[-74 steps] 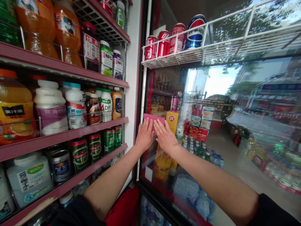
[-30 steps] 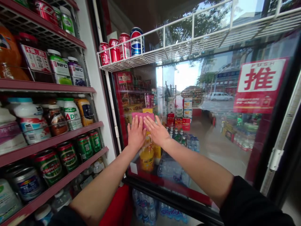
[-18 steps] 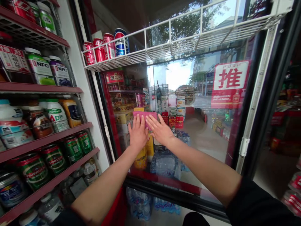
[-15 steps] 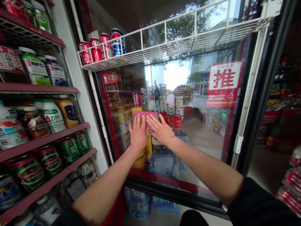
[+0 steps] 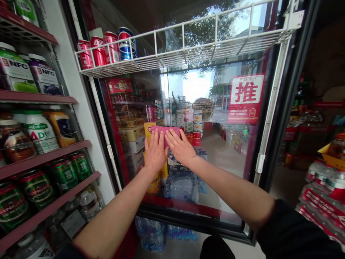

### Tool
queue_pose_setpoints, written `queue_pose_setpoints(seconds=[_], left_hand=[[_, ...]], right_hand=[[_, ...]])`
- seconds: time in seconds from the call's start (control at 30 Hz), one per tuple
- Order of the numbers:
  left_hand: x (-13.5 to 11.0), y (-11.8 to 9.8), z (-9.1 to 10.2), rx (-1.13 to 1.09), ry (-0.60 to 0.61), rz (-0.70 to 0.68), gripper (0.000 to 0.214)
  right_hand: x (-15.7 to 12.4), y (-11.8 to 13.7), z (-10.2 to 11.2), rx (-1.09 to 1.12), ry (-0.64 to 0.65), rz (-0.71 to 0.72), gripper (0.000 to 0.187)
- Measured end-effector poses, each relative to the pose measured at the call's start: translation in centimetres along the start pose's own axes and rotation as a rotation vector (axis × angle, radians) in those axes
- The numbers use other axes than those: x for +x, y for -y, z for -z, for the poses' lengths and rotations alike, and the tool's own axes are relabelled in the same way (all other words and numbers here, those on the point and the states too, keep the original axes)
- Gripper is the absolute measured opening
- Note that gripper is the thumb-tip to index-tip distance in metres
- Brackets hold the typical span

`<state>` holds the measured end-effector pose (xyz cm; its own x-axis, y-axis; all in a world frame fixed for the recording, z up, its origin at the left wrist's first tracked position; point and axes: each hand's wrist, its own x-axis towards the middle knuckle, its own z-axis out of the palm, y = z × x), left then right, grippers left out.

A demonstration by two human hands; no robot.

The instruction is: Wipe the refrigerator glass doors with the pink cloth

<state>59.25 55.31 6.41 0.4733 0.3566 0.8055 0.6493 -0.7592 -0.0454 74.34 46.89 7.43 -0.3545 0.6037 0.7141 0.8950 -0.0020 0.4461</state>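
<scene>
A pink cloth (image 5: 167, 131) lies flat against the glass of a cooler door (image 5: 223, 144), at about the height of my hands. My left hand (image 5: 155, 154) presses on the cloth's left half with its fingers spread and pointing up. My right hand (image 5: 180, 147) presses on the right half, fingers angled up and left. The two hands nearly touch. Both palms hide most of the cloth.
Red-edged shelves of bottled drinks and green Tsingtao cans (image 5: 37, 189) stand to the left. A white wire rack (image 5: 183, 54) holding red cans and a Pepsi can is fixed above. Shrink-wrapped bottle packs (image 5: 320, 201) sit at the right, and a red PUSH sign (image 5: 245, 95) marks the glass.
The view has swung right, bringing the door's black frame and the shop's right side into sight. Both hands stay pressed on the pink cloth, which stays on the glass.
</scene>
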Motion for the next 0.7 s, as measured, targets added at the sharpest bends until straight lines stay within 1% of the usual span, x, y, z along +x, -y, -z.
queue_pose_setpoints(seconds=[0.1, 0.27, 0.33, 0.4, 0.47, 0.53, 0.7], left_hand=[[-0.1, 1.9, -0.2, 0.009, 0.008, 0.009, 0.079], [-0.2, 6.3, -0.3, 0.018, 0.035, 0.042, 0.079], [-0.2, 7.8, -0.2, 0.015, 0.039, 0.049, 0.080], [-0.1, 8.9, -0.3, 0.014, 0.032, 0.055, 0.082], [-0.1, 9.3, -0.3, 0.015, 0.025, 0.053, 0.084], [-0.1, 9.1, -0.3, 0.015, 0.027, 0.049, 0.084], [-0.2, 6.7, -0.3, 0.010, 0.031, 0.040, 0.081]], right_hand=[[1.8, 1.2, -1.2, -0.023, 0.025, -0.002, 0.069], [5.0, 3.3, -3.2, -0.076, 0.093, 0.051, 0.071], [6.2, 3.9, -3.6, -0.112, 0.118, 0.058, 0.073], [7.0, 4.3, -3.6, -0.152, 0.139, 0.058, 0.076], [7.2, 4.4, -3.4, -0.182, 0.155, 0.066, 0.081], [7.0, 4.0, -3.0, -0.201, 0.171, 0.080, 0.084], [4.8, 1.8, -1.5, -0.198, 0.195, 0.105, 0.081]])
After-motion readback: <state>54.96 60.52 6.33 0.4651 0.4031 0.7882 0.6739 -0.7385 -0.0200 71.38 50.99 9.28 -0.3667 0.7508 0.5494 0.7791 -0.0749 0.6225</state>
